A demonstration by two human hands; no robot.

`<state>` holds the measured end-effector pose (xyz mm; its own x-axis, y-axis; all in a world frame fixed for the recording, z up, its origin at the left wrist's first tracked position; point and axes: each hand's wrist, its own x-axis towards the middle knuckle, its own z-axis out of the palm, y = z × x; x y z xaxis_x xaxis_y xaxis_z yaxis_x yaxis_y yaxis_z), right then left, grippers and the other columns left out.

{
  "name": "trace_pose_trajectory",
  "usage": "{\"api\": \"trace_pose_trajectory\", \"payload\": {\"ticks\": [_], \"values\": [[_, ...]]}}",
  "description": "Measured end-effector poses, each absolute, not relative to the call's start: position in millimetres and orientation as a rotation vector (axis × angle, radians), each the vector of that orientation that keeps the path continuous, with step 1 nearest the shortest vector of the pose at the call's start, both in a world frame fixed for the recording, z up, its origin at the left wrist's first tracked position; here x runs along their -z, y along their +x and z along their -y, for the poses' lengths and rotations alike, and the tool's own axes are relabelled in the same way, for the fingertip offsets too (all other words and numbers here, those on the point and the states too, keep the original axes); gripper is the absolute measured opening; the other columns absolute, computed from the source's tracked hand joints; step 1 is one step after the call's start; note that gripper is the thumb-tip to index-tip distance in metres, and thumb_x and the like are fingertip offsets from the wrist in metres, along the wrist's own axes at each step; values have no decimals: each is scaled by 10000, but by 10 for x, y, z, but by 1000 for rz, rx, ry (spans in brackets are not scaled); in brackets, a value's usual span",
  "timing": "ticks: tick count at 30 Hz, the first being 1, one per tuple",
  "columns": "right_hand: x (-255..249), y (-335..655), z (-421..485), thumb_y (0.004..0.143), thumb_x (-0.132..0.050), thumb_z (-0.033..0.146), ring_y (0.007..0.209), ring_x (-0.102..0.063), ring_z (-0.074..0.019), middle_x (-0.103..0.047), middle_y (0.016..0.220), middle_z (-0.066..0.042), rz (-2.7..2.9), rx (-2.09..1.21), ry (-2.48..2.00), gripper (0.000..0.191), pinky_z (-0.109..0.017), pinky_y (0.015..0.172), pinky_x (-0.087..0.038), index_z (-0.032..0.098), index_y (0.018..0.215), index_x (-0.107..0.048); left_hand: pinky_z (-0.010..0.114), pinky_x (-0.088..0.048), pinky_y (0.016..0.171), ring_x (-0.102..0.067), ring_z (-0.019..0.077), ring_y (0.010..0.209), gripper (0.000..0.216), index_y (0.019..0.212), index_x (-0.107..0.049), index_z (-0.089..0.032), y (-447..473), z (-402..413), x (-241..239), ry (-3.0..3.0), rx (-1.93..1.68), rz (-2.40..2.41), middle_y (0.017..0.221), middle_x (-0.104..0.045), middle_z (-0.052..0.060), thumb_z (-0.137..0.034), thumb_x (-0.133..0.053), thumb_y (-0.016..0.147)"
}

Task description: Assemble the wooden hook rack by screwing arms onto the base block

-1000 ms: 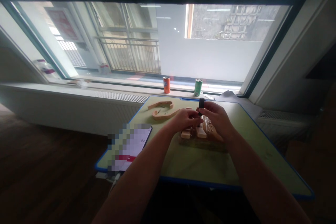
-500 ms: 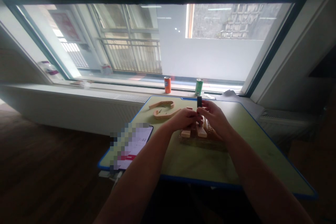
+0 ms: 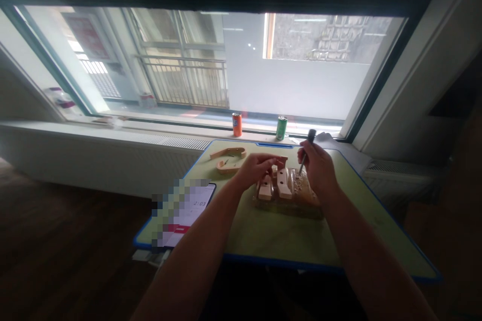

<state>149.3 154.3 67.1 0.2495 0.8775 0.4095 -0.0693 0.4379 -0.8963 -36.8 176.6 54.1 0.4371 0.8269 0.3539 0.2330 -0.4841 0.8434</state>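
Note:
My right hand [image 3: 317, 166] is closed around a screwdriver [image 3: 308, 144] with a black handle, its shaft pointing down toward the wooden pieces [image 3: 277, 185] on the green table [image 3: 286, 235]. My left hand [image 3: 256, 166] is closed in a pinch at the top of those pale wooden blocks; what its fingertips hold is too small to see. The blocks lie on a clear plastic bag [image 3: 301, 198] with small parts inside.
Two curved wooden parts [image 3: 229, 159] lie at the table's far left. A phone [image 3: 184, 213] with a lit screen rests at the table's left edge. An orange can [image 3: 237, 124] and a green can [image 3: 281, 128] stand on the windowsill behind.
My right hand has moved the screwdriver to the right and tilted it, away from my left hand. My left hand stays at the wooden pieces. The view shifted slightly.

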Motion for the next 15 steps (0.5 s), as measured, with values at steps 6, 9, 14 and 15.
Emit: {"api": "trace_pose_trajectory", "payload": {"ticks": [6, 9, 14, 15], "values": [[-559, 2061, -1832, 728, -512, 566, 497, -506, -160, -521, 593, 2, 1100, -479, -1267, 359, -290, 473, -358, 227, 832, -560, 292, -445, 824, -602, 191, 880, 295, 998, -644, -152, -557, -1927, -461, 2152, -1409, -1720, 938, -674, 82, -232, -405, 843], [-389, 2193, -1918, 744, -515, 510, 589, -535, -206, -584, 646, -60, 1432, -230, -1577, 296, -307, 528, -332, 223, 772, -580, 329, -415, 852, -553, 232, 1013, 353, 1127, -584, -160, -650, -2017, -355, 2254, -1118, -2044, 1092, -626, 116, -176, -392, 831], [-162, 2136, -2001, 758, -527, 377, 621, -543, -194, -615, 680, -74, 1600, -227, -1659, 201, -287, 565, -330, 189, 771, -594, 455, -332, 916, -545, 295, 1015, 243, 909, -672, -167, -736, -2139, -192, 2158, -353, -2320, 998, -651, 140, -142, -480, 762], [-141, 2121, -2015, 767, -515, 369, 635, -546, -191, -617, 692, -75, 1606, -228, -1651, 206, -284, 574, -332, 179, 782, -595, 458, -322, 924, -558, 289, 987, 224, 868, -679, -162, -740, -2145, -183, 2167, -350, -2313, 956, -658, 139, -148, -478, 770]]}}
